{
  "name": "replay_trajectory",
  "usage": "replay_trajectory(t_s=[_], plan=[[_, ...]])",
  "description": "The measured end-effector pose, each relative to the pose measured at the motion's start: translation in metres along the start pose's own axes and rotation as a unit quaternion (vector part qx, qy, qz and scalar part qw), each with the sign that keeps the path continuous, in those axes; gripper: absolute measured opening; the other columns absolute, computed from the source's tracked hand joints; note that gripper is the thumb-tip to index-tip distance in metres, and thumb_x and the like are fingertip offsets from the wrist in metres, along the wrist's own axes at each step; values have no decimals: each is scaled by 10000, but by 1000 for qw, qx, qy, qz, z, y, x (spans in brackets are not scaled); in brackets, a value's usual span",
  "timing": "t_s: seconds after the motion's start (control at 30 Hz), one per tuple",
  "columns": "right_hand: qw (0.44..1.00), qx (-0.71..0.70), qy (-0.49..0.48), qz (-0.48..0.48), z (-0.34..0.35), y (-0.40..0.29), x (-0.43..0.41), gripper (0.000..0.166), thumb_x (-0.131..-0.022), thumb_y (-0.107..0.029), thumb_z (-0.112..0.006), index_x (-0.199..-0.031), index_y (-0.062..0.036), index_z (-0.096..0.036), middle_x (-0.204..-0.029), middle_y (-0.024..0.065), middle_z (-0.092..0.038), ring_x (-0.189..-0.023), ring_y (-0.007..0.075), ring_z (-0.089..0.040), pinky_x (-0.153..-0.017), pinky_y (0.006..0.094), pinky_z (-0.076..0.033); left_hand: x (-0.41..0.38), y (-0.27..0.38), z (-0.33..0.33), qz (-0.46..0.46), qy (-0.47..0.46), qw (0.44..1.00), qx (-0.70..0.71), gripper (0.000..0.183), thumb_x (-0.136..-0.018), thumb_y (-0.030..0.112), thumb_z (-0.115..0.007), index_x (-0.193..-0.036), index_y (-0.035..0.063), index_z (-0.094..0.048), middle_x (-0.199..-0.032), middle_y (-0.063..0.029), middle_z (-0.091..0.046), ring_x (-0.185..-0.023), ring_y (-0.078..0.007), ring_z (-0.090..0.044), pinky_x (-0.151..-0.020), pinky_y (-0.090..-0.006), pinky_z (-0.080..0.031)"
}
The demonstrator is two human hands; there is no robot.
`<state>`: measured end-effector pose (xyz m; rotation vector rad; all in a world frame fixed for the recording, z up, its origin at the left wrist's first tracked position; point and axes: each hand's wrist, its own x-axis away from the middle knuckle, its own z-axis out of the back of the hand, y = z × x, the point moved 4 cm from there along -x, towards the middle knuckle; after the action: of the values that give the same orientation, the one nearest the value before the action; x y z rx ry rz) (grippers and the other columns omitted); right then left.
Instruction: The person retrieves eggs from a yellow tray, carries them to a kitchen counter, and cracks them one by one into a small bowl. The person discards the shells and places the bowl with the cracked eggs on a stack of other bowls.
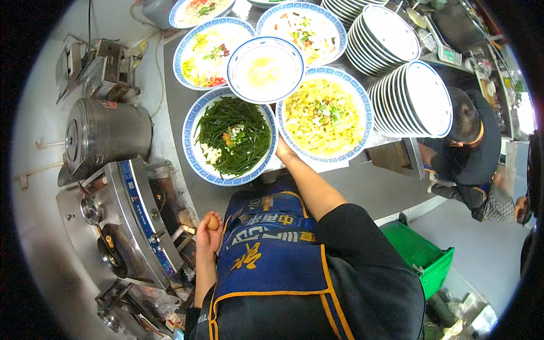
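Note:
My left hand (208,236) is down beside my blue apron (276,263), shut around a brown egg (213,222). My right hand (282,148) reaches forward between two blue-rimmed bowls, its fingers hidden by them. Left of it is a bowl of dark green shredded seaweed (238,136) topped with minced garlic and chopped scallion. On its right stands a bowl of small yellow pieces (325,136) with scallion on top. A smaller white bowl (265,70) with pale yellow contents overlaps the rims of the bowls around it.
More filled bowls (214,53) stand farther back, beside tall stacks of white plates (408,100). A steel pot (112,129) and cooking range (127,221) are on the left. Another person (465,136) bends at the right. A green bin (420,257) stands on the floor.

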<state>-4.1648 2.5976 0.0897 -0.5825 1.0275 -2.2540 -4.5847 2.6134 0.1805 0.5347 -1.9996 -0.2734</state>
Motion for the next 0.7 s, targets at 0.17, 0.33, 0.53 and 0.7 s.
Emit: replay_trajectory(t_s=[0.17,0.33,0.53,0.7], plan=[[1000,3,0,-21,0,-1,-2,616,-1010,-426,-461,-1526,-96,-407,-1608,173,-373,-1480,359,-336,-1226,403,-258,-20,33,12,18,-18,999,-36,271,-968,170,-626,-1190,16,-603,-1125,-139,-659,-1032,-247,-647,-930,-365,-553],[999,8,-2,-41,3,-3,2,622,-1009,-435,-455,-1525,-90,-407,-1606,177,-375,-1481,356,-336,-1226,405,-258,-37,70,9,31,-52,995,-79,270,-972,172,-619,-1186,9,-598,-1140,-145,-655,-1028,-246,-642,-936,-362,-547],[998,11,-4,-65,0,-2,7,631,-1008,-445,-447,-1523,-84,-407,-1603,181,-378,-1482,353,-335,-1226,407,-259,-49,97,12,46,-67,989,-121,285,-974,190,-614,-1195,11,-592,-1148,-136,-653,-1048,-247,-633,-945,-362,-537],[996,15,-13,-83,-1,-2,-2,638,-1007,-454,-440,-1522,-78,-407,-1601,184,-381,-1484,350,-335,-1225,409,-259,-52,107,23,51,-64,987,-140,285,-971,195,-610,-1191,15,-595,-1140,-134,-656,-1049,-249,-634,-946,-360,-539]])
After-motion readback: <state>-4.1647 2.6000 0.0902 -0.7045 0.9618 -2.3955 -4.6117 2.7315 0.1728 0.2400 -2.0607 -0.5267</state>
